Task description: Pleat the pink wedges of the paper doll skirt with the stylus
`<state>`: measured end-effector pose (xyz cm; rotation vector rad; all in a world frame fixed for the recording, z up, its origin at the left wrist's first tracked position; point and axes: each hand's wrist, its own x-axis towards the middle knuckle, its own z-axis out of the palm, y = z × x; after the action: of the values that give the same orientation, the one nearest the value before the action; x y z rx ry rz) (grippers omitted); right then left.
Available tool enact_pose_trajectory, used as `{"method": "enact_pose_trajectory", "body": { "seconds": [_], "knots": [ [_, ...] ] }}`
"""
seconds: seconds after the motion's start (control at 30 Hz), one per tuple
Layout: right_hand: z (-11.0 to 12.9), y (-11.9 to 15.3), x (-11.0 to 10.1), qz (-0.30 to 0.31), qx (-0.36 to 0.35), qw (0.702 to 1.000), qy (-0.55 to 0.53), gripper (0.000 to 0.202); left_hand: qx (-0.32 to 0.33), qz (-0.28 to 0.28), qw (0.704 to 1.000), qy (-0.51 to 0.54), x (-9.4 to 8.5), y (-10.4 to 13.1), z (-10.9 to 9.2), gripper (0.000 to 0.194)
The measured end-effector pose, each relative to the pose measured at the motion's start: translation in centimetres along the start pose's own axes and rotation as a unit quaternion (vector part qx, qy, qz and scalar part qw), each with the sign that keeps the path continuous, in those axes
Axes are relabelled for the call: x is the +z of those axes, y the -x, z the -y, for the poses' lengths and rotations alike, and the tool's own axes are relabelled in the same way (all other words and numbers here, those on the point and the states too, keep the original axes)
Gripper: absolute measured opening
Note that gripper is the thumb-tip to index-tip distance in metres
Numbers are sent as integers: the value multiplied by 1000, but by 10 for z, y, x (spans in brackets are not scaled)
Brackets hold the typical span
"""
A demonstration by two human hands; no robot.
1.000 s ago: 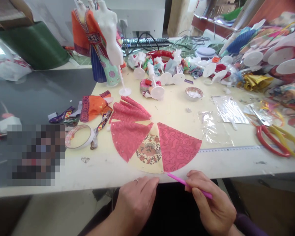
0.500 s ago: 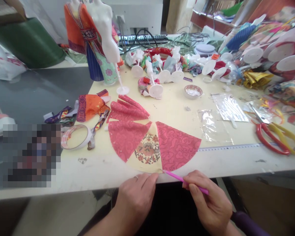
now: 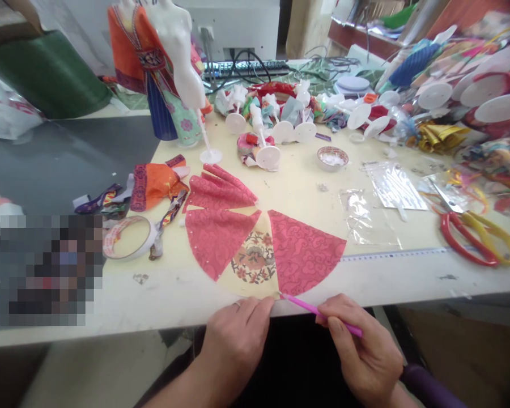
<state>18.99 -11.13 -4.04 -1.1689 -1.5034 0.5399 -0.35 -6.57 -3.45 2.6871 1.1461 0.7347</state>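
Observation:
A fan-shaped piece of fabric lies near the table's front edge, with red patterned panels (image 3: pixel 308 252) and a cream panel bearing a floral roundel (image 3: pixel 254 259). My right hand (image 3: pixel 361 345) grips a pink pen-like tool (image 3: pixel 304 305), whose tip touches the lower edge where the cream and right red panels meet. Just left of that tip, my left hand (image 3: pixel 240 334) rests at the table edge with its fingers pressed together at the fabric's lower rim. What its fingertips hold, if anything, is hidden. Gathered red fabric (image 3: pixel 221 190) lies above the left panel.
A tape roll (image 3: pixel 127 238) and orange garment (image 3: pixel 153 184) lie left. Red-handled scissors (image 3: pixel 467 238), a ruler (image 3: pixel 391 255), and plastic bags (image 3: pixel 393 184) are at right. A small dish (image 3: pixel 332 158), dressed mannequin (image 3: pixel 147 73) and several white stands (image 3: pixel 267 157) are behind.
The whole view has shifted slightly. Both hands keep nearly the same pose, and the pink tool's tip remains at the fabric's lower edge.

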Motion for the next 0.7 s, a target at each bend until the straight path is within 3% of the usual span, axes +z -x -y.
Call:
{"method": "enact_pose_trajectory", "body": {
  "seconds": [0.47, 0.7],
  "knots": [
    [2, -2, -1, -16, 32, 999, -11, 20, 5, 18, 1000, -25, 2, -2, 0, 20],
    [3, 0, -1, 10, 41, 999, -5, 19, 9, -40, 999, 0, 4, -1, 1, 20]
  ]
}}
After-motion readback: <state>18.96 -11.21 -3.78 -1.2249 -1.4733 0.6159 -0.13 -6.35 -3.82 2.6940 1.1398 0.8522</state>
